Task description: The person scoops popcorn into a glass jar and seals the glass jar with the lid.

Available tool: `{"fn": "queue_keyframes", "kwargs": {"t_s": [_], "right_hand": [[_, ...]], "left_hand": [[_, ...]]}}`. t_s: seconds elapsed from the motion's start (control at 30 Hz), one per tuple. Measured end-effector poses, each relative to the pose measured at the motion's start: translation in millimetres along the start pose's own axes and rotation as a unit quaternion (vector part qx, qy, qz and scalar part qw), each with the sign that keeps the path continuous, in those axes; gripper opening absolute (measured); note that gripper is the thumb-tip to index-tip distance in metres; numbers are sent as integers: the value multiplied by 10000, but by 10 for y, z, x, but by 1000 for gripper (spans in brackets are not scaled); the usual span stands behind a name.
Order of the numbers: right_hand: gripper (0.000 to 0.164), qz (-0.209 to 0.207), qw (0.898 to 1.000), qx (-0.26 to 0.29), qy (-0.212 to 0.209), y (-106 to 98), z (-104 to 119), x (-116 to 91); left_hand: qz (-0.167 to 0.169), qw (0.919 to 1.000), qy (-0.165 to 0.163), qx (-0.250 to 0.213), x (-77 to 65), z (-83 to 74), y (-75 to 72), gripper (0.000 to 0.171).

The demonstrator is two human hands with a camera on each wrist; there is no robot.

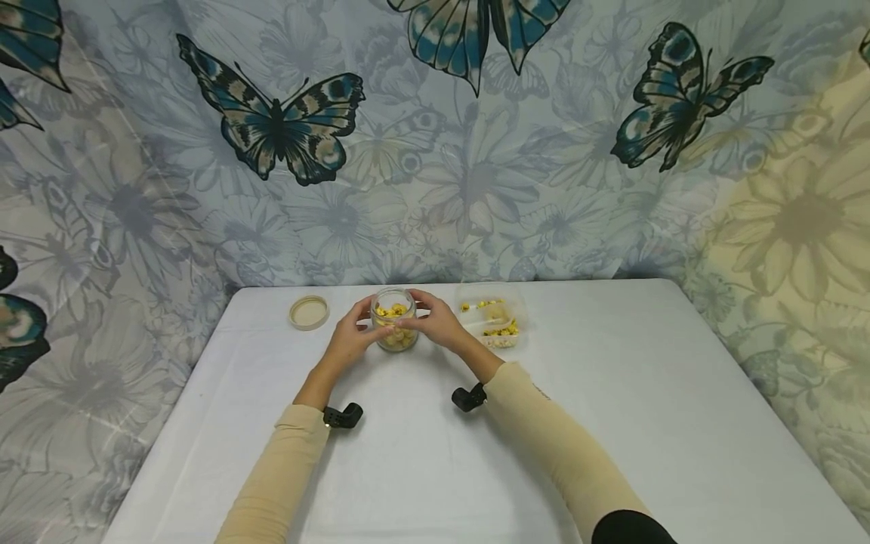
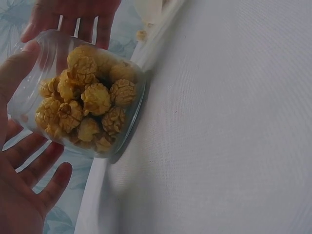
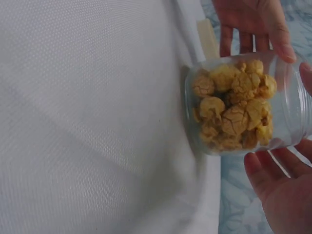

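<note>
A clear glass jar point(image 1: 398, 344) stands at the far middle of the white table, its mouth uncovered. Golden, caramel-coated popcorn point(image 2: 95, 99) fills part of it, seen through the glass in both wrist views. From the left side my left hand point(image 1: 349, 341) holds the jar, thumb across the near side near the rim and fingers around the far side. My right hand point(image 1: 443, 323) holds it the same way from the right. Beside the left hand lies a round, pale-rimmed lid point(image 1: 309, 313).
Right of the jar, just beyond my right hand, a clear plastic container point(image 1: 518, 306) holds more popcorn pieces. The white-covered table point(image 1: 435, 468) ends at a back edge close behind these things. A butterfly-patterned cloth point(image 1: 476, 189) hangs behind it.
</note>
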State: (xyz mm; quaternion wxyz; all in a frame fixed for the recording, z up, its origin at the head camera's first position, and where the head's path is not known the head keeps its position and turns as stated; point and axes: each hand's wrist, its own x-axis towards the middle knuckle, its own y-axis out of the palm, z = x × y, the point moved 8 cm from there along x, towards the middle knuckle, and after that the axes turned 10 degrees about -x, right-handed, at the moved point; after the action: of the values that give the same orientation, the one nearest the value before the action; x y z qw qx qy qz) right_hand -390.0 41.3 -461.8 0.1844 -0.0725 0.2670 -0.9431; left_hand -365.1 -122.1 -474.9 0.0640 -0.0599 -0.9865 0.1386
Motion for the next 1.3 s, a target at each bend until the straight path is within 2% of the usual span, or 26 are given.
{"fn": "queue_keyframes", "kwargs": {"t_s": [0.2,0.33,0.53,0.73,1.0,1.17,1.3], "right_hand": [[73,-6,9999,-146,60,29,-41,9],[71,42,9998,-184,-90,50,-63,4],[71,66,9990,117,-417,98,-108,-19],[69,-66,9981,354,-503,108,-95,-18],[69,-176,9986,340,-364,126,-85,-8],[70,-228,9987,349,-294,118,-110,16],[69,-241,9987,368,-239,111,-111,41]], "left_hand": [[58,10000,2,49,-9,32,25,75],[59,10000,44,63,-22,61,31,75],[169,9997,124,131,-27,96,51,76],[334,9994,67,66,-4,99,1,77],[510,9986,21,-96,15,90,-62,77],[624,9978,120,-178,37,43,-78,74],[615,9976,313,-109,53,8,-154,64]]}}
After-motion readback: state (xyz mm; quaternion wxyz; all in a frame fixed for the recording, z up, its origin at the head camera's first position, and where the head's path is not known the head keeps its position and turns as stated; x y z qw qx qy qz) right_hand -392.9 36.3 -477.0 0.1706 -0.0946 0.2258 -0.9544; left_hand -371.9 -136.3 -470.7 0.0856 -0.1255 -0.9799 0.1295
